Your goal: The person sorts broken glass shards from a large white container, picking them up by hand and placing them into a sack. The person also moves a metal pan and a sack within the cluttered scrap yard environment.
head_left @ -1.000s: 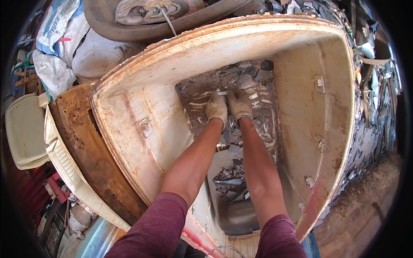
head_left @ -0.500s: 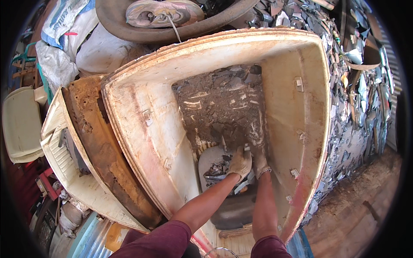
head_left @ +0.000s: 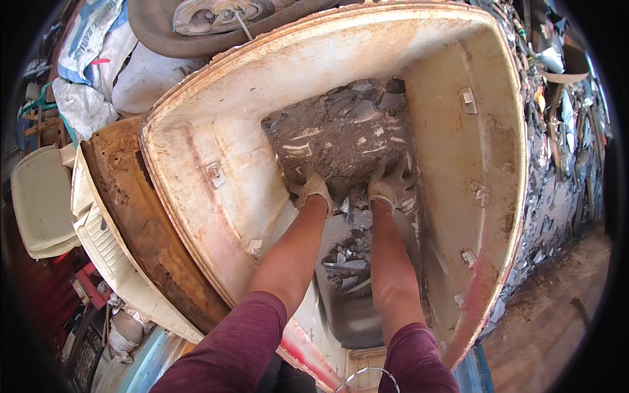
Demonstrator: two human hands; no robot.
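Note:
Both my hands, in dirty pale gloves, reach down into a large worn white box [head_left: 242, 118] like a fridge shell. My left hand [head_left: 314, 188] lies on the dark dirt [head_left: 327, 154] at the bottom, near the left wall, its fingers apart. On the right side my right hand [head_left: 386, 185] rests on the same dirt, its soiled fingers spread. I see nothing held in either hand. Between my forearms and nearer to me sits a grey plastic container [head_left: 354, 327] with broken dark shards [head_left: 347, 262] in it.
Heaps of flat shards [head_left: 563, 164] lie right of the box. A rusty brown panel [head_left: 124, 177] leans along its left side. Beyond the far rim are a round basin [head_left: 157, 33] with a shoe [head_left: 219, 14] in it, and white sacks [head_left: 147, 78].
My hands have moved apart and farther forward, from beside the grey container onto the dirt. The shards in the container are now more exposed, and the view has shifted slightly.

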